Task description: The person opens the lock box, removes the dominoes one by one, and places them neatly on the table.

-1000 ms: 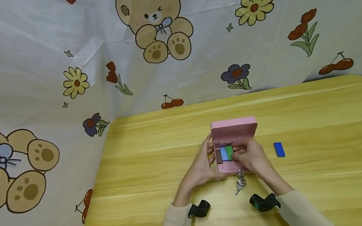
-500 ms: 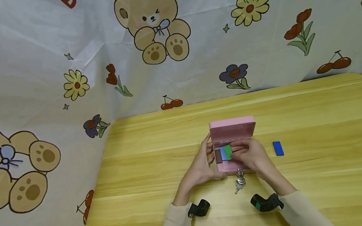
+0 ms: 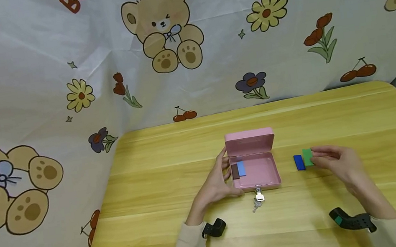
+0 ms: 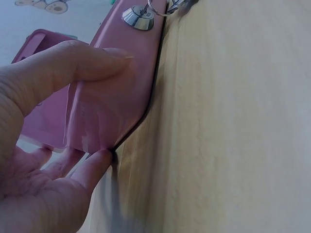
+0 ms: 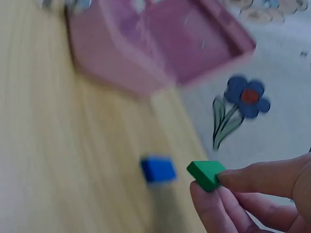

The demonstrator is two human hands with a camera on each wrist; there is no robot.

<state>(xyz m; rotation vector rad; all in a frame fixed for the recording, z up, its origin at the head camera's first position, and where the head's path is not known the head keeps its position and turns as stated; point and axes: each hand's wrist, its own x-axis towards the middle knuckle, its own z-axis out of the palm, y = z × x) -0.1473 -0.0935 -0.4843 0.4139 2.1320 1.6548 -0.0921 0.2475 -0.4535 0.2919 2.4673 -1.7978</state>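
Note:
A pink metal cash box (image 3: 261, 171) stands on the table with its lid raised. My left hand (image 3: 212, 187) grips its left end, thumb along the front wall in the left wrist view and fingers round the side. Inside, at the left, lie a brown block (image 3: 235, 172) and a light blue block (image 3: 241, 169). Right of the box, my right hand (image 3: 344, 165) pinches a flat green block (image 3: 307, 157) between thumb and fingers. In the right wrist view the green block (image 5: 208, 174) looks held above the table, beside a dark blue block (image 5: 159, 169).
Keys (image 3: 257, 204) hang from the lock at the box's front. The wood-grain table (image 3: 158, 167) meets a white cloth (image 3: 92, 20) printed with bears and flowers at its back and left. Each wrist carries a black camera mount (image 3: 352, 221).
My right hand has lifted the green block out of the box and carried it right, close to the dark blue block. The left hand keeps its hold on the box.

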